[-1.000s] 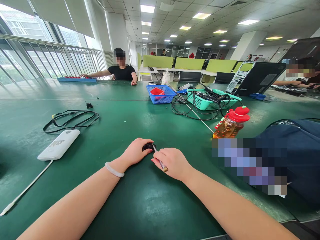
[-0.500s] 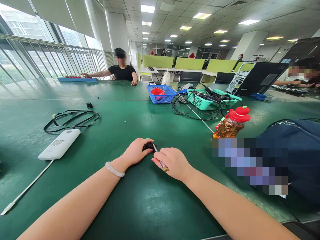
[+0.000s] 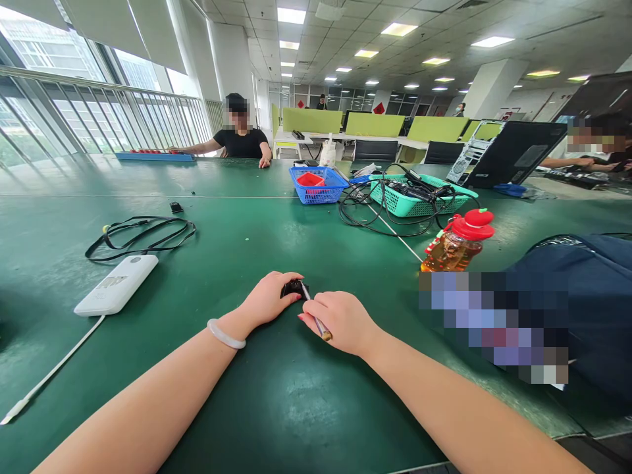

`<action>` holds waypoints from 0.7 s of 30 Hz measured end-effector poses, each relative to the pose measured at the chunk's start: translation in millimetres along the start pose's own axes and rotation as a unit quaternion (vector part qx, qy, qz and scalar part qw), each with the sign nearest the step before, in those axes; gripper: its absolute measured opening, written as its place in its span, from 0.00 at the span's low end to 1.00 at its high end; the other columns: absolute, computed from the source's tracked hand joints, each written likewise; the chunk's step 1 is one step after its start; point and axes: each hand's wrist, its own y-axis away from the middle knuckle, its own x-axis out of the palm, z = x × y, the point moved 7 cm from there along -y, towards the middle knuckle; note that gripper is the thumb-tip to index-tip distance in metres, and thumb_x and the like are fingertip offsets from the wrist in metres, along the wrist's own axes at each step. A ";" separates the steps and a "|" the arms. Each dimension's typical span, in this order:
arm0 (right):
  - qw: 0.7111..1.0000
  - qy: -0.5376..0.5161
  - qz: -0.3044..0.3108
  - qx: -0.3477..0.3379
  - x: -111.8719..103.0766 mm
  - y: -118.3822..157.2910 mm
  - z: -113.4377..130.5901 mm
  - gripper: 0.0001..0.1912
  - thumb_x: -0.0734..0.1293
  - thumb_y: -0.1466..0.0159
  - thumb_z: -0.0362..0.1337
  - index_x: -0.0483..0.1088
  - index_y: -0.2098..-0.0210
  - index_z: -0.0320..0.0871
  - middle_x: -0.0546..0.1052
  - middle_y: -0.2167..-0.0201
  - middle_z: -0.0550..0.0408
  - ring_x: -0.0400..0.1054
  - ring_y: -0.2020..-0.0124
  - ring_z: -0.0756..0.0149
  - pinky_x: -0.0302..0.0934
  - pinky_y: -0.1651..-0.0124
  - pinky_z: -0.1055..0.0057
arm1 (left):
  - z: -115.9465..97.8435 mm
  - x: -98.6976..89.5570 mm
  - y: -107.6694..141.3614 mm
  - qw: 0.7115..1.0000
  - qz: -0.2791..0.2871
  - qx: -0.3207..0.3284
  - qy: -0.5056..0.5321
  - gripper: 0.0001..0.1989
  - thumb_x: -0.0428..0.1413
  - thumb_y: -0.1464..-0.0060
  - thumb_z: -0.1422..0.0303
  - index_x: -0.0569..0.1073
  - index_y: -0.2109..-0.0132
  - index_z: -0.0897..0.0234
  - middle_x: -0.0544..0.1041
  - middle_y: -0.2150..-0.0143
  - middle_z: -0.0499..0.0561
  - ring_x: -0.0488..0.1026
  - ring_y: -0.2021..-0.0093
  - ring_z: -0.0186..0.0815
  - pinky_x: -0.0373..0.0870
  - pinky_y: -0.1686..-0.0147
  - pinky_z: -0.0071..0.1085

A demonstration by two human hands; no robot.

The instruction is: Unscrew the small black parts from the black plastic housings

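Thumb and fingers of my left hand (image 3: 269, 299) are closed round a small black part (image 3: 292, 288) on the green table (image 3: 237, 408). Its exact kind is too small and too covered to make out. My right hand (image 3: 343, 319) grips a slim metal tool (image 3: 323, 329) with a brownish rear end, like a small screwdriver or tweezers. The tool slants up and left, and its tip meets the right side of the black part. A pale bangle (image 3: 226, 334) circles my left wrist.
To the left lie a white power bank (image 3: 117, 286) and a coiled black cable (image 3: 141, 237). Farther off stand a blue basket (image 3: 318, 192) and a green basket (image 3: 402, 205) of cables. A red-lidded bottle (image 3: 457, 243) and a dark bag (image 3: 582, 309) are rightward. A person (image 3: 241, 141) sits opposite.
My hands, the black part and the tool stay almost in place. Across the table, the seated person's outstretched hand has shifted slightly near the blue tray.
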 end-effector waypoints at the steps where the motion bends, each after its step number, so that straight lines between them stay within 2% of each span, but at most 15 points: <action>1: 1.000 0.001 0.008 0.000 0.9 0.2 0.0 0.15 0.59 0.31 0.37 0.67 0.73 0.42 0.65 0.80 0.59 0.55 0.78 0.71 0.44 0.72 0.71 | 0.0 0.1 -0.1 1.000 0.001 0.000 0.000 0.20 0.56 0.43 0.65 0.71 0.43 0.57 0.78 0.47 0.52 0.71 0.45 0.44 0.67 0.43 0.43; 8: 0.999 -0.010 0.032 -0.011 4.6 0.9 -0.1 0.14 0.59 0.31 0.37 0.66 0.73 0.42 0.65 0.79 0.59 0.56 0.78 0.71 0.44 0.72 0.71 | 1.7 2.0 -0.8 1.000 0.002 0.006 -0.004 0.20 0.55 0.43 0.66 0.71 0.43 0.57 0.77 0.45 0.51 0.70 0.44 0.44 0.67 0.43 0.43; 21: 1.000 0.014 -0.017 0.004 -0.9 0.3 -1.8 0.16 0.58 0.29 0.37 0.68 0.72 0.42 0.64 0.80 0.59 0.55 0.79 0.71 0.44 0.73 0.71 | 2.1 1.1 0.1 1.000 0.000 -0.010 0.000 0.21 0.56 0.43 0.65 0.71 0.42 0.57 0.76 0.46 0.53 0.70 0.44 0.45 0.67 0.42 0.44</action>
